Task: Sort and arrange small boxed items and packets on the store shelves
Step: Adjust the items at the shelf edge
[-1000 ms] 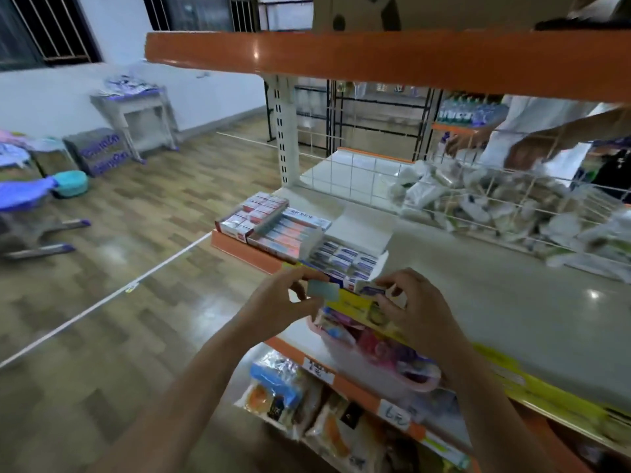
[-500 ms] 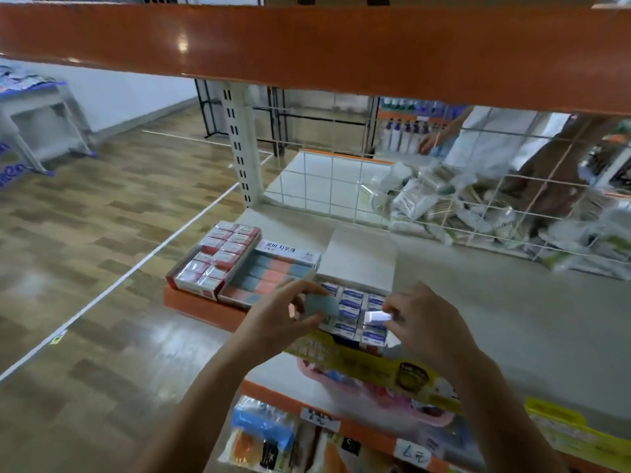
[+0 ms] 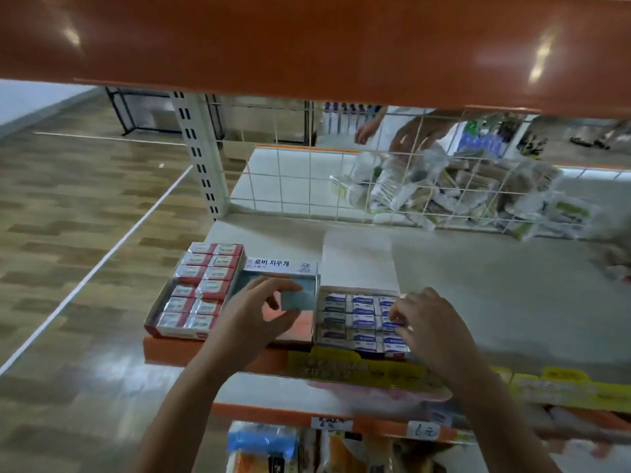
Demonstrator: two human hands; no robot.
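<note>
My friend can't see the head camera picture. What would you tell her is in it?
A left hand pinches a small pale eraser over the middle display box, while the right hand fingers blue-labelled packets on a store shelf.

Dim, soft motion blur throughout — overhead glare spots on orange shelf edge [image 3: 307, 46], wide-angle bowing.

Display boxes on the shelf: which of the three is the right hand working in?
The rightmost box, with blue-and-white packs and a white flap standing behind it. The right hand fingers its packs; the red-pack box sits far left.
</note>
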